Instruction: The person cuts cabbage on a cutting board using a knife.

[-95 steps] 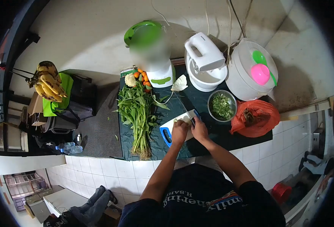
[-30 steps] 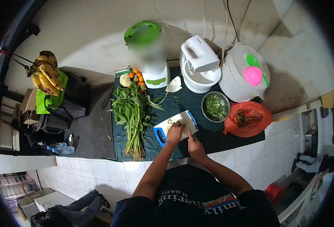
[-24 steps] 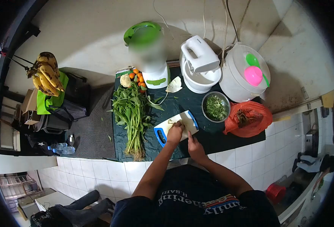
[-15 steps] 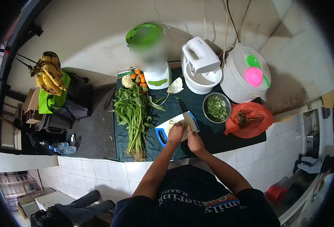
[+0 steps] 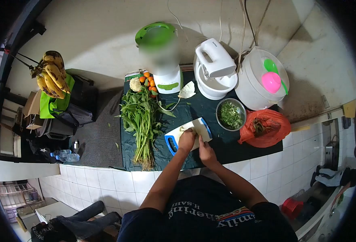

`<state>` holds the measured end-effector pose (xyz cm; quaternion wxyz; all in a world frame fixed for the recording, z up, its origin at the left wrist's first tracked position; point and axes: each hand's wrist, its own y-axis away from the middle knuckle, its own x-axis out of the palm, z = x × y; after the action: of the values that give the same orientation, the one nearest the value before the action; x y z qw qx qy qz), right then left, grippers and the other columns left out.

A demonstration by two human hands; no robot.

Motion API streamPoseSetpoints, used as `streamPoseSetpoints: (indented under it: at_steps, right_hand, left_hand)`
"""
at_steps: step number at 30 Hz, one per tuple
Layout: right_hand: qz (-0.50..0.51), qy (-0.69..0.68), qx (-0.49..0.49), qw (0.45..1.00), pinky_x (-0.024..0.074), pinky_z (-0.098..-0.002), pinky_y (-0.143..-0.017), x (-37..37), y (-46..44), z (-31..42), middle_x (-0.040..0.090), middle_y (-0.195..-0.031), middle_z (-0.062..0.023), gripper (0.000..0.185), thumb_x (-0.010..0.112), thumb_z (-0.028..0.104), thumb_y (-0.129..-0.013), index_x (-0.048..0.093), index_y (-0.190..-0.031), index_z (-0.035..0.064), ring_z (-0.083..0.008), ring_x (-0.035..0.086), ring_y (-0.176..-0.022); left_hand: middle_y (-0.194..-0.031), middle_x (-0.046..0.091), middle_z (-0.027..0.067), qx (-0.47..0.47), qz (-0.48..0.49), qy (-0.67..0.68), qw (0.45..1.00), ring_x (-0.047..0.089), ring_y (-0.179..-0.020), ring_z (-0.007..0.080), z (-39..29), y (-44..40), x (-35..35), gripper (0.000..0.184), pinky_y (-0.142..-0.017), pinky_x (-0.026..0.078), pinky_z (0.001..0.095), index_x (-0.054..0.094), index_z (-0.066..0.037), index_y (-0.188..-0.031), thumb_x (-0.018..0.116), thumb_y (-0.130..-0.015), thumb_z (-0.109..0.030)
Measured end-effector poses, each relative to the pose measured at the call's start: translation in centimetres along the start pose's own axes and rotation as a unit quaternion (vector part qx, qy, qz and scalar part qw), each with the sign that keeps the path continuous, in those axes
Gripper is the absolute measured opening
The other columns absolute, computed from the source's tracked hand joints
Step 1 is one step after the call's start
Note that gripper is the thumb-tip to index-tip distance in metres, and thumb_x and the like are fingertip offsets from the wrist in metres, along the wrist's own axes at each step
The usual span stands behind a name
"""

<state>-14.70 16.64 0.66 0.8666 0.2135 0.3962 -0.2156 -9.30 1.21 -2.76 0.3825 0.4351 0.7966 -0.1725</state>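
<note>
A white cutting board (image 5: pixel 203 129) with blue ends lies tilted on the dark green table cover. My left hand (image 5: pixel 187 140) is closed over the middle of the board, its fingers curled down onto something hidden beneath them. Close beside it, my right hand (image 5: pixel 206 151) is closed at the board's near edge; whatever it grips is too small or covered to name. A small pale piece (image 5: pixel 182 129) shows on the board beyond my left fingers. A metal bowl (image 5: pixel 242 121) of chopped greens (image 5: pixel 229 115) stands to the right of the board.
Leafy greens with roots (image 5: pixel 141 125) lie left. Behind stand a blender (image 5: pixel 168 82), small orange fruits (image 5: pixel 147 75), a white mixer (image 5: pixel 215 60) with its bowl, and a large white container (image 5: pixel 250 76). An orange plastic bag (image 5: pixel 273 135) sits right. Bananas (image 5: pixel 52 76) hang far left.
The view has shifted very slightly. Both hands stay at almost the same place on the board, and the things on the table have not moved.
</note>
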Motion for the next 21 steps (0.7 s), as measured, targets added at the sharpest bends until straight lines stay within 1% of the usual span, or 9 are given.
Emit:
streamPoseSetpoints:
  at_steps: [1, 4, 7, 8, 10, 14, 16, 19, 21]
  right_hand:
    - [0.011, 0.007, 0.029, 0.999, 0.0526, -0.0568, -0.081, -0.1, -0.8, 0.3, 0.061, -0.113, -0.0325, 0.062, 0.049, 0.012, -0.102, 0.026, -0.159, 0.0064, -0.0505, 0.064, -0.094]
    - [0.043, -0.001, 0.066, 0.997, 0.0519, -0.0561, -0.087, -1.2, -2.3, 1.3, 0.060, -0.117, -0.0330, 0.061, 0.048, 0.012, -0.102, 0.026, -0.159, 0.0057, -0.0502, 0.064, -0.101]
    - [0.030, -0.028, 0.050, 0.998, 0.0508, -0.0544, -0.092, -1.9, -1.3, 1.4, 0.060, -0.121, -0.0332, 0.060, 0.047, 0.012, -0.103, 0.027, -0.159, 0.0059, -0.0495, 0.063, -0.106]
    - [0.031, -0.026, 0.051, 0.998, 0.0508, -0.0544, -0.092, -1.7, -0.6, 1.1, 0.060, -0.121, -0.0332, 0.060, 0.047, 0.012, -0.103, 0.027, -0.159, 0.0059, -0.0495, 0.063, -0.106]
    - [-0.049, -0.080, -0.055, 0.994, 0.0506, -0.0529, -0.092, -0.5, 0.9, -0.1, 0.060, -0.122, -0.0334, 0.060, 0.048, 0.012, -0.103, 0.027, -0.159, 0.0055, -0.0495, 0.063, -0.106]
    - [-0.047, -0.085, -0.041, 0.994, 0.0512, -0.0528, -0.090, -0.4, 1.7, 0.3, 0.059, -0.122, -0.0338, 0.062, 0.050, 0.011, -0.102, 0.027, -0.159, 0.0047, -0.0499, 0.063, -0.106]
    - [0.030, -0.042, 0.031, 0.998, 0.0518, -0.0530, -0.088, -0.7, 1.4, 0.6, 0.059, -0.121, -0.0340, 0.066, 0.052, 0.009, -0.100, 0.025, -0.160, 0.0041, -0.0498, 0.063, -0.105]
    - [-0.022, -0.056, -0.020, 0.998, 0.0522, -0.0531, -0.087, 0.5, 0.9, 0.2, 0.060, -0.120, -0.0338, 0.067, 0.051, 0.011, -0.100, 0.023, -0.161, 0.0065, -0.0494, 0.063, -0.103]
    - [0.001, -0.035, 0.003, 0.999, 0.0521, -0.0536, -0.087, 0.7, -0.1, 0.2, 0.060, -0.119, -0.0337, 0.066, 0.050, 0.011, -0.101, 0.023, -0.161, 0.0073, -0.0491, 0.063, -0.104]
  left_hand:
    - [-0.097, 0.068, 0.0172, 0.000, -0.001, -0.001, 1.000, 0.070, -0.088, 0.0370, 0.3, -0.2, 0.1, 0.016, -0.080, 0.059, 0.0461, 0.076, -0.002, -0.089, 0.066, -0.084, -0.013]
    - [-0.094, 0.069, 0.0184, -0.040, -0.005, 0.036, 0.999, 0.070, -0.085, 0.0389, 0.6, -0.7, -0.3, 0.016, -0.079, 0.058, 0.0480, 0.076, -0.001, -0.089, 0.070, -0.082, -0.014]
    - [-0.091, 0.068, 0.0180, -0.011, -0.002, 0.049, 0.999, 0.070, -0.085, 0.0390, 0.6, -0.6, -0.8, 0.016, -0.079, 0.057, 0.0489, 0.077, -0.003, -0.090, 0.071, -0.082, -0.015]
    - [-0.092, 0.069, 0.0174, -0.011, -0.002, 0.046, 0.999, 0.070, -0.085, 0.0390, 0.6, -0.6, -0.8, 0.015, -0.078, 0.057, 0.0488, 0.077, -0.004, -0.091, 0.071, -0.083, -0.015]
    - [-0.093, 0.069, 0.0168, -0.011, 0.000, 0.046, 0.999, 0.070, -0.085, 0.0390, 0.6, -0.6, -0.6, 0.014, -0.078, 0.057, 0.0488, 0.078, -0.006, -0.091, 0.071, -0.083, -0.015]
    - [-0.092, 0.069, 0.0171, -0.010, -0.022, 0.054, 0.998, 0.069, -0.084, 0.0391, 0.6, -0.3, 0.0, 0.014, -0.078, 0.057, 0.0478, 0.078, -0.005, -0.090, 0.071, -0.082, -0.013]
    - [-0.090, 0.069, 0.0179, -0.012, -0.030, 0.059, 0.998, 0.069, -0.084, 0.0395, 0.6, -0.3, -0.1, 0.014, -0.077, 0.056, 0.0470, 0.077, -0.003, -0.090, 0.072, -0.081, -0.012]
    - [-0.088, 0.069, 0.0185, -0.011, -0.033, 0.057, 0.998, 0.069, -0.083, 0.0397, 0.6, -0.6, -0.3, 0.013, -0.077, 0.056, 0.0470, 0.077, -0.003, -0.088, 0.071, -0.081, -0.013]
    - [-0.091, 0.069, 0.0199, -0.026, -0.010, 0.058, 0.998, 0.069, -0.083, 0.0406, 0.8, -0.9, -0.5, 0.015, -0.078, 0.057, 0.0493, 0.078, -0.004, -0.088, 0.071, -0.081, -0.015]
